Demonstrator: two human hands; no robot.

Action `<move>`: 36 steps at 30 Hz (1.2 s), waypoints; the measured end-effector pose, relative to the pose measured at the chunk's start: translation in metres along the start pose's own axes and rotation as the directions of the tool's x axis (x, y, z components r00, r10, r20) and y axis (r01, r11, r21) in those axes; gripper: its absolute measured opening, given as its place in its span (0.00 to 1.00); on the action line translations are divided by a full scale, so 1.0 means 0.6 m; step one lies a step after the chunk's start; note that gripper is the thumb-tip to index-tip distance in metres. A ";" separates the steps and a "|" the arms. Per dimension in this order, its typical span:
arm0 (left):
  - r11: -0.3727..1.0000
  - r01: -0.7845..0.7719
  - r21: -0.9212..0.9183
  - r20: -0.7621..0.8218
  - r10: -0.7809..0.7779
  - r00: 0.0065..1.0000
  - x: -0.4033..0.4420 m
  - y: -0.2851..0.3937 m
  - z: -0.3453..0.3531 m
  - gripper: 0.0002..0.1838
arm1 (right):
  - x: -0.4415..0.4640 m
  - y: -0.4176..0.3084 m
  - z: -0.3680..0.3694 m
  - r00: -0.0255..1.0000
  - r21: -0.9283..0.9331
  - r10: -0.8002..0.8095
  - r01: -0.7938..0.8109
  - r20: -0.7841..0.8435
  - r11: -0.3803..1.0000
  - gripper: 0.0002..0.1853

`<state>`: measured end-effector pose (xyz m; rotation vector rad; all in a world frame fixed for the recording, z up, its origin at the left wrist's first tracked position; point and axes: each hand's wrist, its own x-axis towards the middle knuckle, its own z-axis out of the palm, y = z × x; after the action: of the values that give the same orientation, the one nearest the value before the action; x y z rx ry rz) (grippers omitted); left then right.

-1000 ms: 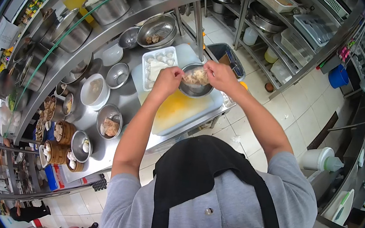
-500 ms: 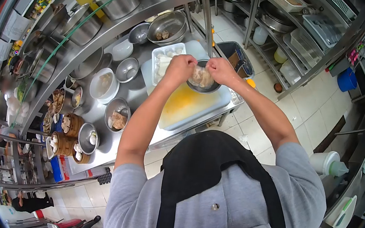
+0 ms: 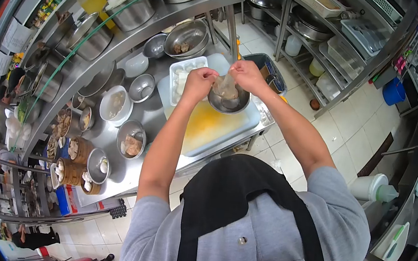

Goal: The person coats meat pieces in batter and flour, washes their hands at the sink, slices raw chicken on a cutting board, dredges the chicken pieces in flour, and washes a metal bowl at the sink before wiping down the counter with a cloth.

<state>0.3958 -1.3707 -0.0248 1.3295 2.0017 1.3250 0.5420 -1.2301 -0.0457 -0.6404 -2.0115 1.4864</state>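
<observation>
Between my two hands hangs a thin, see-through plastic bag with pale brownish contents. My left hand pinches its left edge. The upper right edge is pinched in the fingers of my right hand. Just beneath the bag is a round metal bowl, standing on a white cutting board stained yellow in the middle. A white rectangular tray with white pieces in it lies beside my left hand. What lies at the bottom of the bowl is partly hidden by the bag.
Left on the steel counter are a white bowl, a metal bowl with pale brown food and bamboo steamers. A raised steel shelf with pots runs along the back. A dark bin stands beyond the counter's right end.
The bag was bunched and bulging over the bowl; now it hangs stretched and thinner, raised at its right edge. My hands have shifted slightly, and more of the bowl shows.
</observation>
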 end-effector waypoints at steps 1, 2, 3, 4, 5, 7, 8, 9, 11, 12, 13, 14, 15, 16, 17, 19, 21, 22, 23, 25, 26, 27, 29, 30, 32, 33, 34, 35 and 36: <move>0.999 -0.009 0.044 0.028 0.008 1.000 0.002 -0.002 -0.001 0.08 | -0.004 0.001 0.001 1.000 0.004 0.012 -0.012 -0.002 1.000 0.12; 0.996 -0.019 0.088 0.059 0.014 0.998 0.002 -0.004 -0.002 0.09 | -0.007 0.002 0.003 0.999 -0.043 -0.019 0.020 0.032 0.999 0.10; 1.000 -0.005 0.010 0.037 0.005 0.999 0.010 -0.004 -0.002 0.09 | 0.000 -0.003 0.000 0.996 -0.093 -0.059 0.065 0.065 0.994 0.10; 1.000 -0.014 0.011 0.038 0.014 0.999 0.023 -0.002 -0.007 0.09 | 0.011 -0.011 -0.006 0.996 -0.095 -0.065 0.071 0.058 0.993 0.10; 0.999 0.004 -0.040 0.030 -0.003 1.000 0.029 -0.003 -0.012 0.09 | 0.015 -0.014 -0.009 0.999 -0.051 -0.034 0.035 0.031 0.998 0.11; 0.999 0.036 0.028 0.090 -0.039 0.995 0.020 0.014 -0.011 0.08 | 0.004 -0.014 -0.009 1.000 -0.004 0.012 -0.012 0.009 1.000 0.13; 0.999 0.037 0.027 0.089 -0.040 0.995 0.020 0.017 -0.008 0.08 | 0.004 -0.018 -0.011 0.999 -0.022 -0.023 0.024 0.037 0.999 0.13; 0.993 0.072 -0.093 0.101 -0.062 0.993 0.022 0.020 -0.007 0.08 | 0.006 -0.021 -0.012 0.996 -0.038 -0.061 0.063 0.065 0.997 0.14; 0.971 0.116 -0.210 0.121 -0.092 0.988 0.020 0.021 -0.005 0.09 | -0.003 -0.021 0.000 0.985 -0.151 -0.156 0.167 0.080 0.974 0.14; 0.936 0.097 -0.337 0.159 -0.045 0.986 0.022 0.024 -0.004 0.11 | -0.011 -0.028 0.003 0.963 -0.264 -0.248 0.267 0.105 0.927 0.14; 0.884 0.078 -0.461 0.186 0.010 0.982 0.025 0.028 -0.002 0.13 | -0.009 -0.037 -0.004 0.970 -0.197 -0.185 0.214 0.157 0.957 0.14; 0.883 0.079 -0.463 0.187 0.010 0.982 0.022 0.030 0.000 0.13 | -0.005 -0.048 -0.020 0.971 -0.199 -0.183 0.212 0.157 0.957 0.14; 0.930 0.003 -0.367 0.100 0.036 0.994 0.015 0.029 0.003 0.16 | -0.002 -0.060 -0.040 0.975 -0.179 -0.212 0.221 0.068 0.959 0.14; 0.964 -0.064 -0.259 0.016 0.071 0.997 0.007 0.025 0.004 0.20 | 0.006 -0.064 -0.061 0.971 -0.157 -0.238 0.232 -0.023 0.960 0.13; 0.964 -0.061 -0.258 0.014 0.066 0.998 -0.002 0.022 0.006 0.20 | 0.020 -0.068 -0.086 0.965 -0.207 -0.241 0.216 -0.105 0.954 0.13; 0.979 -0.064 0.194 0.138 0.037 0.990 -0.026 0.009 0.015 0.25 | 0.055 -0.051 -0.143 0.945 -0.353 -0.241 0.153 -0.220 0.923 0.13; 0.916 -0.221 0.334 0.221 0.152 0.963 -0.036 -0.015 0.040 0.32 | 0.079 -0.013 -0.194 0.928 -0.545 -0.264 0.083 -0.264 0.835 0.18; 0.927 -0.255 0.274 0.224 0.196 0.955 -0.035 -0.039 0.062 0.34 | 0.089 0.014 -0.208 0.922 -0.628 -0.292 0.072 -0.254 0.775 0.23; 0.939 -0.245 0.240 0.232 0.190 0.954 -0.037 -0.028 0.076 0.29 | 0.086 0.022 -0.219 0.952 -0.716 -0.266 0.080 -0.152 0.693 0.31; 0.899 -0.186 0.397 0.287 0.070 0.955 -0.030 -0.013 0.100 0.30 | 0.094 0.060 -0.216 0.857 -0.593 -0.496 0.331 -0.136 0.734 0.30; 0.840 -0.163 0.517 0.287 0.010 0.958 -0.021 -0.024 0.117 0.32 | 0.039 -0.002 -0.173 0.902 -0.484 -0.368 0.223 -0.227 0.846 0.27; 0.772 -0.146 0.618 0.301 -0.060 0.952 -0.016 -0.040 0.131 0.34 | 0.007 -0.001 -0.150 0.949 -0.367 -0.218 0.123 -0.229 0.922 0.26; 0.745 -0.081 0.662 0.176 -0.049 0.983 -0.036 -0.056 0.147 0.32 | -0.048 0.061 -0.095 0.984 -0.236 -0.001 -0.042 -0.178 0.971 0.25; 0.761 -0.048 0.647 0.116 -0.035 0.993 -0.036 -0.056 0.160 0.28 | -0.072 0.096 -0.072 0.977 -0.190 0.136 -0.168 -0.167 0.967 0.25; 0.749 -0.075 0.658 0.124 -0.009 0.992 -0.017 -0.090 0.177 0.31 | -0.104 0.160 -0.016 0.923 0.051 0.328 -0.325 -0.203 0.944 0.21; 0.740 -0.137 0.659 0.171 0.031 0.985 -0.018 -0.102 0.179 0.33 | -0.106 0.167 -0.006 0.930 0.045 0.323 -0.320 -0.177 0.946 0.21; 0.741 -0.116 0.662 0.154 0.018 0.988 -0.026 -0.086 0.167 0.33 | -0.110 0.172 0.004 0.887 0.338 0.461 -0.442 0.028 0.831 0.19; 0.764 -0.071 0.642 0.142 -0.027 0.990 -0.030 -0.062 0.159 0.36 | -0.115 0.177 0.014 0.813 0.561 0.522 -0.566 0.258 0.604 0.16; 0.783 -0.028 0.621 0.131 -0.068 0.989 -0.038 -0.047 0.149 0.38 | -0.110 0.185 0.022 0.810 0.554 0.521 -0.573 0.269 0.604 0.16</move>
<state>0.4582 -1.3497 -0.0955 1.6064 2.4411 0.5162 0.5872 -1.2528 -0.1654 -0.9640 -1.2503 2.4208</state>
